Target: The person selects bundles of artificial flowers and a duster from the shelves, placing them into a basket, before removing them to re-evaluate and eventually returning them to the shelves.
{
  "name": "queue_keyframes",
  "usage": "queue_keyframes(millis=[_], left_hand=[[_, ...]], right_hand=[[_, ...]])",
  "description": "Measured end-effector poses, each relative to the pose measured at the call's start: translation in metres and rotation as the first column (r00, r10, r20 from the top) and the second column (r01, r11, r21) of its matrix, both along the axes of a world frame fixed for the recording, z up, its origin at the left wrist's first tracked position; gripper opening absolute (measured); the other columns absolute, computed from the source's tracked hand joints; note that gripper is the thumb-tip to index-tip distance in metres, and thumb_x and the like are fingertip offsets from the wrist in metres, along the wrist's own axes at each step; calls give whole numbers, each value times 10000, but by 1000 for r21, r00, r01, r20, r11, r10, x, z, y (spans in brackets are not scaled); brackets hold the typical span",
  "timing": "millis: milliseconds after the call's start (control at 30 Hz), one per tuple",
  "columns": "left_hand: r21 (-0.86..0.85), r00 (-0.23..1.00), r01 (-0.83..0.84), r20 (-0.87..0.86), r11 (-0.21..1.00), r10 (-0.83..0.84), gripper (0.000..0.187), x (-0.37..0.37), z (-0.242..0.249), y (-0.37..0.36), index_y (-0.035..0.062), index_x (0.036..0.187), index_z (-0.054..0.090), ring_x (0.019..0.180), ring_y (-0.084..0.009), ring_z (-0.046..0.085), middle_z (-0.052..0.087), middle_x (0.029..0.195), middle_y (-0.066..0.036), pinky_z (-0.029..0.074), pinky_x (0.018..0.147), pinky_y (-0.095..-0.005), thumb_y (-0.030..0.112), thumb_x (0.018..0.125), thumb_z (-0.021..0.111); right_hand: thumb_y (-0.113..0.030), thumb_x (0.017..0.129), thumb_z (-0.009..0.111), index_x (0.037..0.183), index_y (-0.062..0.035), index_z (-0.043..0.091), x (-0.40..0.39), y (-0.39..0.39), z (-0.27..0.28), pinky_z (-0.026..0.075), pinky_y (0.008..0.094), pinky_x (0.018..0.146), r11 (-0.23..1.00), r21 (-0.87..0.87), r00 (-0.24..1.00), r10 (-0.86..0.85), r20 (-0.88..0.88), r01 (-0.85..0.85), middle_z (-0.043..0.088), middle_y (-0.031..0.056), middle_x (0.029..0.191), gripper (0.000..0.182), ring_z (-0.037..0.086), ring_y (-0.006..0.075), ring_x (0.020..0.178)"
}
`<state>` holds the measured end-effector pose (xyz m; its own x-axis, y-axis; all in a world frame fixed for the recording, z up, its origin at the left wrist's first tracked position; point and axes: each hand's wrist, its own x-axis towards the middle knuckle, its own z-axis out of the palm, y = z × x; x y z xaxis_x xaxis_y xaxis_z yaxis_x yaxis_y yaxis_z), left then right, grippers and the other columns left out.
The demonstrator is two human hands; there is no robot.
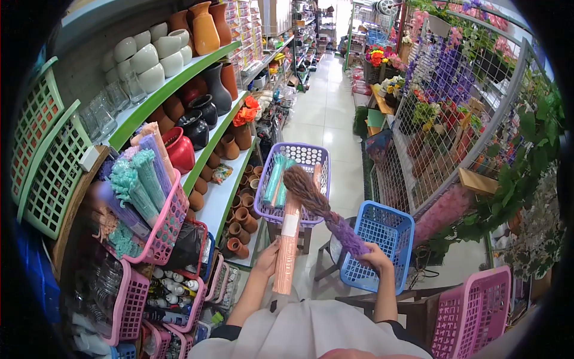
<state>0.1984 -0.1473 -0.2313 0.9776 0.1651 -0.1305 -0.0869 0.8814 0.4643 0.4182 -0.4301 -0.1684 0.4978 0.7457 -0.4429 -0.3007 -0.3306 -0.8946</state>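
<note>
My left hand (269, 258) is closed round a long peach-coloured bundle in clear wrapping (287, 254) with a white label. My right hand (375, 258) grips the purple end of a long bunch (326, 215) that looks like dried stems, with a brown, bushy head pointing away from me. Its brown part crosses in front of a purple basket (261, 210), which holds mint-green wrapped bundles (276, 179) and a peach one. Beside my right hand stands a blue basket (408, 254) on a dark stool.
At the left, a pink basket (168, 222) is packed with wrapped purple, mint and peach bundles. Shelves (206, 152) carry pots, vases and glasses. A white wire rack (445, 128) of artificial flowers lines the right. Another pink basket (472, 317) is near my right side. A tiled aisle (326, 102) runs ahead.
</note>
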Motion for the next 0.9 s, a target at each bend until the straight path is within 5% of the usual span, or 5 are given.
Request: queue_keyframes(millis=[133,433,567,667,900], left_hand=[[-67,995,103,0,992,-104,486,12,35,11,-5,1259,410,962,-283,595,570,1097,-196,514,807,-415,364,942,403],[-54,987,29,-156,998,-37,448,78,41,59,36,1162,484,865,-241,608,580,1005,-103,547,636,-360,412,922,449],[135,999,28,-47,990,-22,500,105,8,96,47,1256,417,808,-203,591,573,936,-96,533,611,-303,440,954,346],[-213,989,98,-85,972,-118,465,128,21,119,111,1281,401,676,-151,534,528,861,-65,515,569,-275,434,948,376],[-199,987,115,-89,973,-135,529,157,11,179,129,1295,395,614,-123,464,485,818,-39,428,507,-230,472,899,469]], right_hand=[[-16,655,646,875,-1,630,17,5,-10,429,209,553,833,-53,820,551,155,-550,536,-49,669,221,489,51,618],[-19,690,609,990,-23,643,48,79,-7,365,201,431,1000,15,989,-14,145,12,534,-27,616,302,464,53,479],[-32,684,640,1009,-6,634,78,100,-25,430,204,563,861,-122,861,504,70,-494,592,-33,786,326,511,47,668],[-40,677,633,999,-11,638,83,125,-34,438,214,572,802,36,792,580,190,-596,589,-29,770,323,512,58,667],[-59,727,599,1083,17,598,101,195,-58,463,265,678,966,-78,955,-230,189,248,652,50,847,364,586,132,746]])
